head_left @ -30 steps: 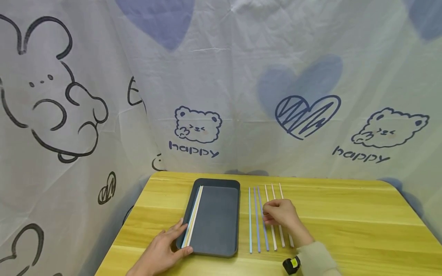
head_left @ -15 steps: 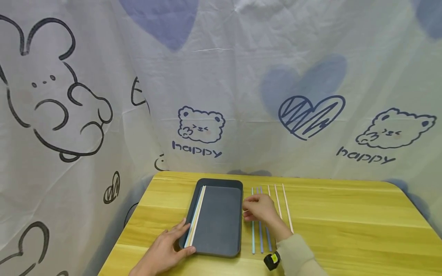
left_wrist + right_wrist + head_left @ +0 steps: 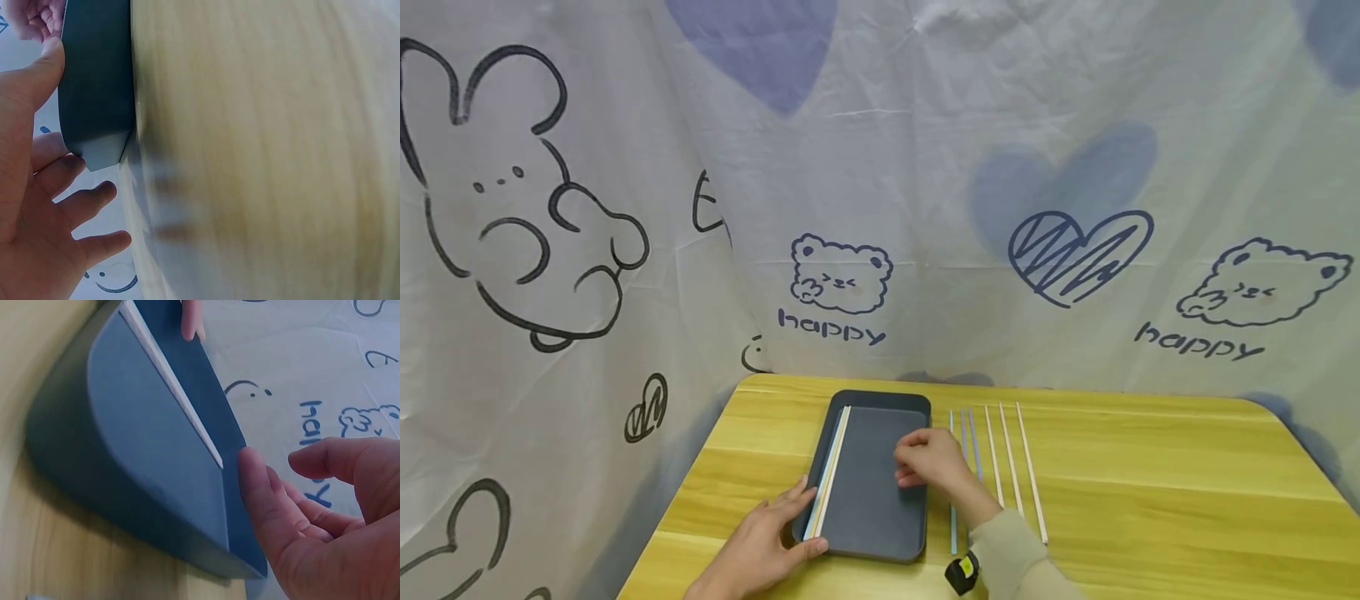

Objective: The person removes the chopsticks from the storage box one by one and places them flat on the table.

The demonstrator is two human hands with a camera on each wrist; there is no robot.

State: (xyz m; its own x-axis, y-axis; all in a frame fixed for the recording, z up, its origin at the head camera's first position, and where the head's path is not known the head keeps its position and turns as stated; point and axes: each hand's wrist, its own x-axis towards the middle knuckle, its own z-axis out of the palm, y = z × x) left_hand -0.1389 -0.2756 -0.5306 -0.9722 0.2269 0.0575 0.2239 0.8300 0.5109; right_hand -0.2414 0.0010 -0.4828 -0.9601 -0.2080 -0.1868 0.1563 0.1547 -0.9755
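A dark grey rectangular tray (image 3: 880, 517) lies on the table in the head view. Light blue, yellow and white chopsticks (image 3: 829, 479) lie side by side along its left side. My left hand (image 3: 767, 533) touches the tray's near left corner, thumb at the near rim, other fingers spread in the left wrist view. Above the tray's right part hovers my right hand (image 3: 934, 458), loosely curled; the right wrist view shows a gap between thumb and forefinger, with nothing held. Right of the tray lie a light blue chopstick (image 3: 953, 525), purple chopsticks (image 3: 974, 450) and pale pink chopsticks (image 3: 1032, 479), partly hidden by the right arm.
The yellow wood-grain table (image 3: 1150, 483) extends to the right of the chopsticks. A printed white curtain (image 3: 925, 317) hangs behind it and on the left. A black device (image 3: 962, 573) is worn at the right wrist.
My right hand has moved left, from over the pale pink chopsticks across the blue and purple ones to above the tray. The left hand stays at the tray's corner.
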